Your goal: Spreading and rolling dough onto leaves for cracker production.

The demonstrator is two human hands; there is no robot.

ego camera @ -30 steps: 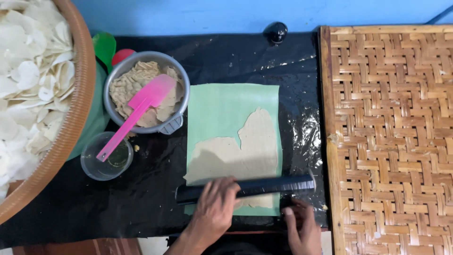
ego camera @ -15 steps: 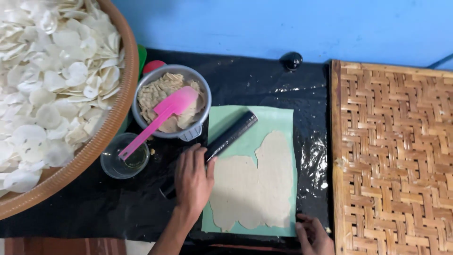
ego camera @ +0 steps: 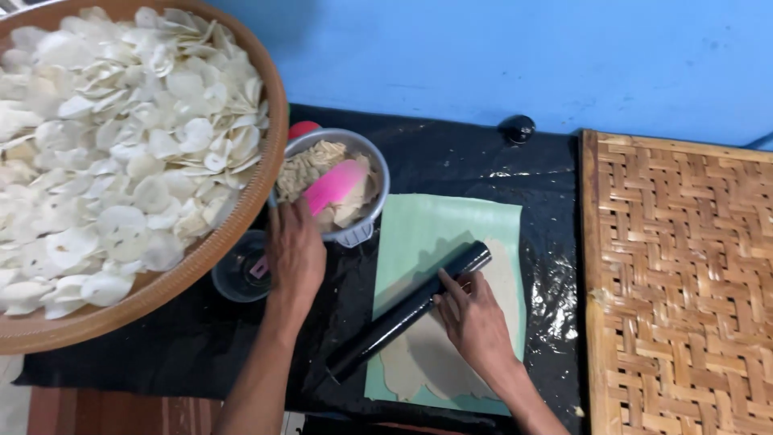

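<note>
So here's where I'm at: the black rolling pin (ego camera: 409, 310) is lying at an angle across the pale green sheet (ego camera: 439, 234), with its lower end hanging off onto the black table cover (ego camera: 451, 157). My right hand (ego camera: 475, 322) sits flat against the pin, fingers stretched out along it, palm down, more pressing than gripping, nothing wrapped around. Under and beside that hand there's a thin sheet of beige dough (ego camera: 439, 366), spread out and ragged at the edges, covering the lower and right part of the green sheet. The upper left part is bare, so I'd say the rolling looks mostly done but the sheet isn't filled.

My left hand (ego camera: 296, 254) is over at the metal bowl (ego camera: 372, 169), resting on its near rim by the pink spatula (ego camera: 332, 187) that's lying in the crumbly dough inside. I honestly can't tell if the fingers have closed on the spatula handle or are just touching the rim.

Just left of that hand is a small clear cup (ego camera: 233, 278), and beyond it a big woven tray (ego camera: 241, 217) heaped with white round crackers (ego camera: 121, 153). Off to the right there's a flat woven mat (ego camera: 680, 282), nothing on it.
</note>
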